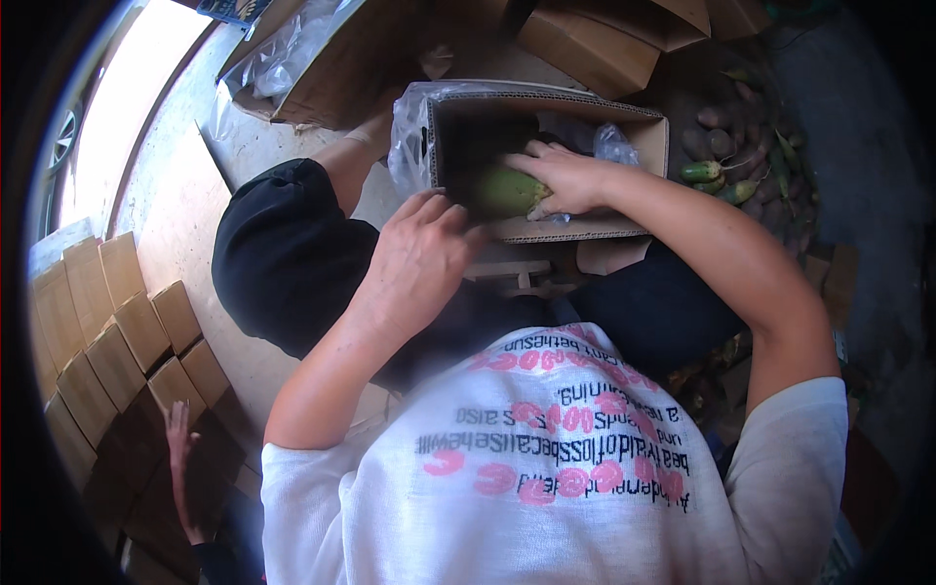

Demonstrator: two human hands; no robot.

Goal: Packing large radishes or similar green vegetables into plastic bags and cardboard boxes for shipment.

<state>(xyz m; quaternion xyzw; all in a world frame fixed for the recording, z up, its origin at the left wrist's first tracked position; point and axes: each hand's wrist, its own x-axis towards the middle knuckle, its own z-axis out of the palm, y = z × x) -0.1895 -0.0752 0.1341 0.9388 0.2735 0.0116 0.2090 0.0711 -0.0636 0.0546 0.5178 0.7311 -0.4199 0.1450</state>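
Observation:
A cardboard box (575, 232) stands before me between my knees, lined with clear plastic film (413, 136). Inside it lies a thick green radish (507, 192), its pale stub end toward the right. My right hand (570, 180) reaches into the box and grips the radish at this end, thumb on the near side. My left hand (421, 249) is at the box's near left corner, fingers curled in and partly blurred; whatever they may hold is hidden. The box's left inside is dark and hard to make out.
Dark roundish root vegetables and green radishes (702, 173) lie heaped at the right. Another carton (322, 73) with plastic film stands at the far left, and open cardboard boxes (595, 49) at the back. Folded cartons (117, 341) are stacked on the left, with another person's hand (178, 429) beside them.

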